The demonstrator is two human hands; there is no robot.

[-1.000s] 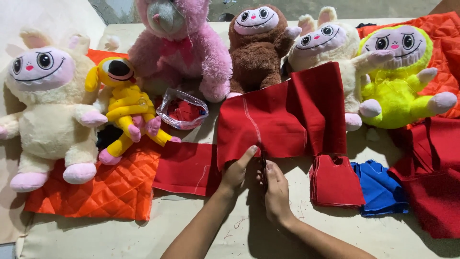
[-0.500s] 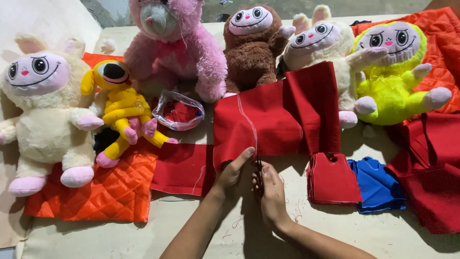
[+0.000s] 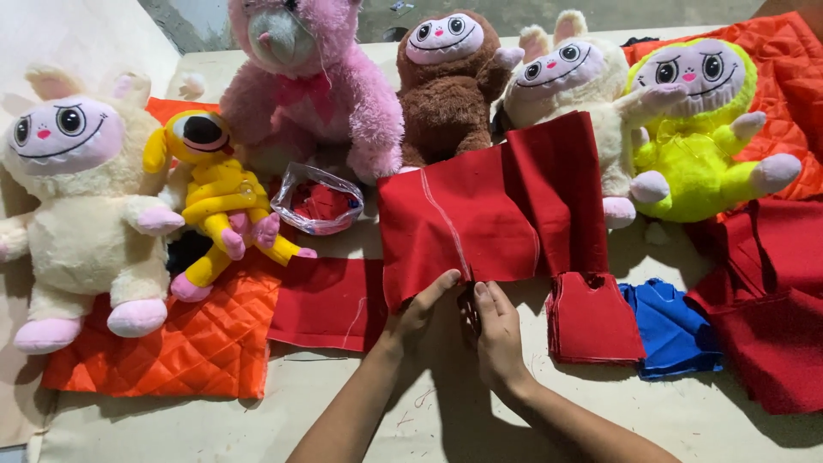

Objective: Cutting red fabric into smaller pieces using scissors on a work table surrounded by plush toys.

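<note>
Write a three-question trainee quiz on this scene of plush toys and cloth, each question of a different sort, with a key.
1. True or false: both the left hand and the right hand touch the lower edge of the large red cloth.
2. What lies directly right of the stack of red cut pieces? A) blue cloth B) a green towel C) a white box
3. Fill in: the yellow one-eyed plush lies partly on an ______ quilted mat.

Key: 1 true; 2 A; 3 orange.
</note>
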